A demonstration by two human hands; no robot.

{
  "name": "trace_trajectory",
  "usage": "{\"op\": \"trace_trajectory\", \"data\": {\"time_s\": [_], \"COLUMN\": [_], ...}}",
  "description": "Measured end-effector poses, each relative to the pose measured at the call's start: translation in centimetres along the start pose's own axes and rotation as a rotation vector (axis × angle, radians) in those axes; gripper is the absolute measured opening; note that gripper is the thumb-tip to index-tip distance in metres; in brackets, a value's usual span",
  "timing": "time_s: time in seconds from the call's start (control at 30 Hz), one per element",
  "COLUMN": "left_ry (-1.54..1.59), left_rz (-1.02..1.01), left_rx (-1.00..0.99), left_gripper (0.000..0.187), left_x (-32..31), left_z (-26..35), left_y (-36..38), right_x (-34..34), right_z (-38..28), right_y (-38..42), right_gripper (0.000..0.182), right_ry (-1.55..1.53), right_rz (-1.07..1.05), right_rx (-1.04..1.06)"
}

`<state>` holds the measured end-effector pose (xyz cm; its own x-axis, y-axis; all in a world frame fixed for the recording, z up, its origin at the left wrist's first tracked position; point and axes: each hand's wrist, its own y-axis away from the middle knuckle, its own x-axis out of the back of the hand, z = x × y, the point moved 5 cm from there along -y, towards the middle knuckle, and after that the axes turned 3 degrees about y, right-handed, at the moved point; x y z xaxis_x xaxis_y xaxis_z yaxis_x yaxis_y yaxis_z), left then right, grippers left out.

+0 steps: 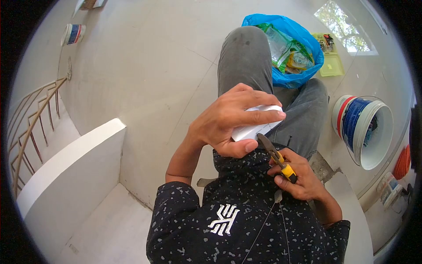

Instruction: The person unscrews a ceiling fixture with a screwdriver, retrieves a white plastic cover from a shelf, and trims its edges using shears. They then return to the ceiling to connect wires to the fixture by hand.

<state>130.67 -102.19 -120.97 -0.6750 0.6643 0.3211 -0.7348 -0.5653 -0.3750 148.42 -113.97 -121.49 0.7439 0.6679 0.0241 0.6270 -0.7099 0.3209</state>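
Blue bag [293, 81], upper right of frame. Bucket [356, 116], right. Left hand [233, 116], centre, half-curled, gripping white piece [247, 133]. Right hand [301, 174], below right of centre, curled round yellow-handled pliers [276, 155], tip at white piece's lower edge.

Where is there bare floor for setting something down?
The widest free floor lies between the low white wall and the left leg; a smaller patch separates the yellow-green case and white bucket. The blue bag crowds the legs.
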Motion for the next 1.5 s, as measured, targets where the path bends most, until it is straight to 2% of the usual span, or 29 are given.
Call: {"op": "trace_trajectory", "data": {"time_s": [0.57,0.9,0.97,1.1,1.17,1.5], "left_ry": [-0.017,0.001,-0.044,-0.048,-0.011,0.0], "left_rz": [-0.001,0.004,-0.002,-0.001,-0.013,-0.004], "left_rx": [-0.006,-0.001,-0.021,-0.02,-0.005,-0.005], "left_gripper": [0.055,0.056,0.063,0.063,0.055,0.054], "left_x": [-0.05,0.01,-0.04,0.1,0.09,0.11], "left_z": [0.17,0.19,0.25,0.31,0.28,0.36], "left_y": [-0.33,-0.52,-0.53,-0.52,-0.44,-0.35], "right_x": [0.23,0.27,0.23,0.26,0.3,0.23], "right_z": [0.14,-0.12,-0.03,-0.12,-0.15,-0.24], "right_y": [0.09,0.07,0.1,0.03,0.0,-0.02], "right_gripper": [0.02,0.023,0.024,0.024,0.024,0.025], "right_ry": [-0.031,0.0,-0.005,0.003,0.005,-0.002], "right_rz": [0.01,-0.003,0.0,-0.015,-0.02,-0.031], "right_rx": [-0.054,-0.004,-0.005,-0.006,-0.003,0.006]}}
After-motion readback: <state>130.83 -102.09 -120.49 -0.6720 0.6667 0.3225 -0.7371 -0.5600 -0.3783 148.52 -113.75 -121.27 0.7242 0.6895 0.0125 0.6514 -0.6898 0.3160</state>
